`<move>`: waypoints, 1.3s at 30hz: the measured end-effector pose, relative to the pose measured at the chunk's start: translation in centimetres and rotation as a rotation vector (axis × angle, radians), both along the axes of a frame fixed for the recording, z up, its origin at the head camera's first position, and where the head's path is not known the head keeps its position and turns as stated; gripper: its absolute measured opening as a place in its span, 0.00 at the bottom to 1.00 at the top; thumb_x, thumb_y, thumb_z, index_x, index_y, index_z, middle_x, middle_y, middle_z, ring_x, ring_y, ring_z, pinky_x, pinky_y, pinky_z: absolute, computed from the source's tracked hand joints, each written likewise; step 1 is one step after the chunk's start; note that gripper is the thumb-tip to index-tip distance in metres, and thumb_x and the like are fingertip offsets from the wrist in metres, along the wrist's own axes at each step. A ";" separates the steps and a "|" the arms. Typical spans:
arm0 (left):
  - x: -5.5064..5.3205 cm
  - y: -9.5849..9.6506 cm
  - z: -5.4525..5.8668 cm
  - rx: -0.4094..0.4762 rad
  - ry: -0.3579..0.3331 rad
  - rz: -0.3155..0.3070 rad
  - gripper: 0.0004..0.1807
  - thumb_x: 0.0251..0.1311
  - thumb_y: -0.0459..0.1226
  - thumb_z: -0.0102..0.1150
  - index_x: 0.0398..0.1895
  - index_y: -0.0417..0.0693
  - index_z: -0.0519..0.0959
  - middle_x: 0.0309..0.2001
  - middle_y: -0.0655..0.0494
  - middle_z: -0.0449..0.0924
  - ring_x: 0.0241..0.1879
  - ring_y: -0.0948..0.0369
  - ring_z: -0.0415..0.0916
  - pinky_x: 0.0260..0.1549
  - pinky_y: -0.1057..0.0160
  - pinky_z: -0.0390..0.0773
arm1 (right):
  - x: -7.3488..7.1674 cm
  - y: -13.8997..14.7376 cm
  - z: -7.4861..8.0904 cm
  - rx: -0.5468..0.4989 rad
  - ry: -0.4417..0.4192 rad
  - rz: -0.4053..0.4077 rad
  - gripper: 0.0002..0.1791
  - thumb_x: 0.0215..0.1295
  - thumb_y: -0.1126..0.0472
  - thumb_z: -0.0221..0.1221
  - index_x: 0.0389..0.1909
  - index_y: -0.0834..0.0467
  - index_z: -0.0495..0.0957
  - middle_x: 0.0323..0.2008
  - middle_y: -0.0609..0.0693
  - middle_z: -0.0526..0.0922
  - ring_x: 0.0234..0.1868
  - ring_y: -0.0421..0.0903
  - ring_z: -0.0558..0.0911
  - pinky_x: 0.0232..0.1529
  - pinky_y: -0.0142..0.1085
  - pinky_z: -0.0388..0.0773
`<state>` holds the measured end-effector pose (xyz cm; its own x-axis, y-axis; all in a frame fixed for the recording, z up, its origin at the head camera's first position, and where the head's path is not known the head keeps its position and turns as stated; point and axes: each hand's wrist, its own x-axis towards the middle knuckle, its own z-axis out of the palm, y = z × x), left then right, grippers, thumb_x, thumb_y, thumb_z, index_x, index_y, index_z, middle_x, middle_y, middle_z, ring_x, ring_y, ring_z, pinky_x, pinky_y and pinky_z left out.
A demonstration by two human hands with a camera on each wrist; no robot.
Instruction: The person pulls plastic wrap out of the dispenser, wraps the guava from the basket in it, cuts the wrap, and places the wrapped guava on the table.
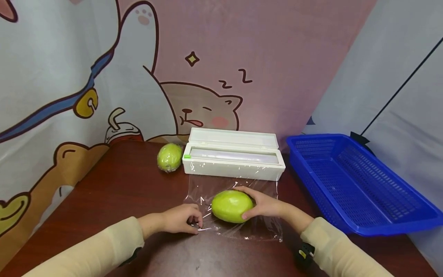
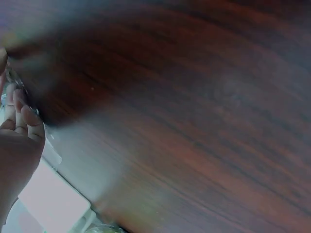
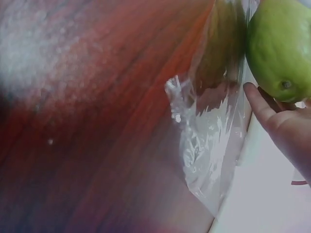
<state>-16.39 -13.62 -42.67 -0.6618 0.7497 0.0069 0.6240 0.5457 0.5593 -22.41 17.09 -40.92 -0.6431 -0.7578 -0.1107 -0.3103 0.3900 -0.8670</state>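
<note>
The right hand [image 1: 264, 204] grips the green fruit [image 1: 231, 207], as I see it from here, with its thumb at the near side and its fingers at the far side. The left hand [image 1: 182, 218] holds no fruit; its fingers are loosely bent with a gap to the thumb, beside the left edge of the clear film [image 1: 242, 232]. I can't tell whether it touches that film. The fruit is over the film, which stretches toward the near side from the white box [image 1: 232, 169], whose lid [image 1: 233, 137] is raised. Left of the box, on the dark surface [image 1: 131, 188], I have a wrapped fruit [image 1: 169, 157]; to the right, a blue basket [image 1: 360, 177].
</note>
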 end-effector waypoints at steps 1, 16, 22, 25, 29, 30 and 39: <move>-0.1 0.0 0.0 0.000 0.011 -0.013 0.04 0.51 0.37 0.66 0.28 0.52 0.80 0.28 0.62 0.71 0.28 0.73 0.66 0.31 0.78 0.69 | 0.0 0.0 0.0 -0.002 -0.002 -0.004 0.49 0.48 0.56 0.69 0.69 0.60 0.54 0.62 0.64 0.65 0.57 0.57 0.71 0.57 0.46 0.68; -0.4 -0.2 0.9 0.035 0.069 -0.072 0.03 0.53 0.34 0.62 0.28 0.51 0.83 0.28 0.60 0.76 0.28 0.71 0.69 0.30 0.77 0.71 | 0.3 -0.1 0.7 -0.083 0.009 0.018 0.39 0.54 0.61 0.66 0.66 0.63 0.61 0.64 0.64 0.64 0.60 0.58 0.68 0.55 0.40 0.71; -0.4 -0.1 0.8 0.070 0.039 0.007 0.03 0.50 0.34 0.62 0.25 0.52 0.81 0.28 0.61 0.75 0.29 0.71 0.69 0.32 0.74 0.72 | 0.3 -0.3 0.8 -0.092 0.067 -0.025 0.36 0.55 0.61 0.65 0.64 0.64 0.64 0.62 0.62 0.68 0.58 0.55 0.70 0.54 0.39 0.72; -0.5 0.0 0.7 0.093 0.051 0.042 0.04 0.48 0.35 0.64 0.23 0.54 0.80 0.28 0.64 0.74 0.29 0.72 0.68 0.32 0.74 0.72 | 0.1 -0.2 0.8 -0.113 0.097 -0.026 0.33 0.56 0.62 0.64 0.62 0.65 0.66 0.61 0.63 0.70 0.57 0.55 0.71 0.55 0.41 0.72; -0.6 0.1 0.6 0.090 0.091 0.079 0.07 0.47 0.38 0.68 0.22 0.56 0.78 0.28 0.68 0.74 0.30 0.72 0.68 0.33 0.74 0.72 | 0.0 -0.1 0.7 -0.118 0.103 -0.016 0.30 0.56 0.63 0.63 0.61 0.65 0.68 0.60 0.63 0.70 0.57 0.56 0.72 0.55 0.45 0.72; -0.6 0.2 0.5 0.086 0.107 0.088 0.07 0.47 0.39 0.68 0.21 0.57 0.77 0.28 0.68 0.73 0.30 0.72 0.68 0.34 0.74 0.72 | 0.0 -0.1 0.8 -0.118 0.101 -0.015 0.30 0.56 0.63 0.63 0.61 0.65 0.68 0.60 0.64 0.70 0.57 0.56 0.72 0.55 0.46 0.72; -0.9 1.0 0.7 0.189 0.269 0.131 0.11 0.45 0.38 0.70 0.19 0.55 0.74 0.33 0.63 0.75 0.40 0.65 0.72 0.46 0.67 0.74 | -0.2 0.0 0.9 -0.109 0.060 -0.028 0.31 0.56 0.63 0.63 0.61 0.66 0.67 0.61 0.64 0.71 0.58 0.57 0.71 0.55 0.38 0.72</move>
<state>-17.30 -12.59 -41.94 -0.7077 0.6276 0.3245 0.6943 0.5329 0.4836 -22.63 17.09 -40.02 -0.6672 -0.7448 0.0109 -0.3535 0.3038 -0.8847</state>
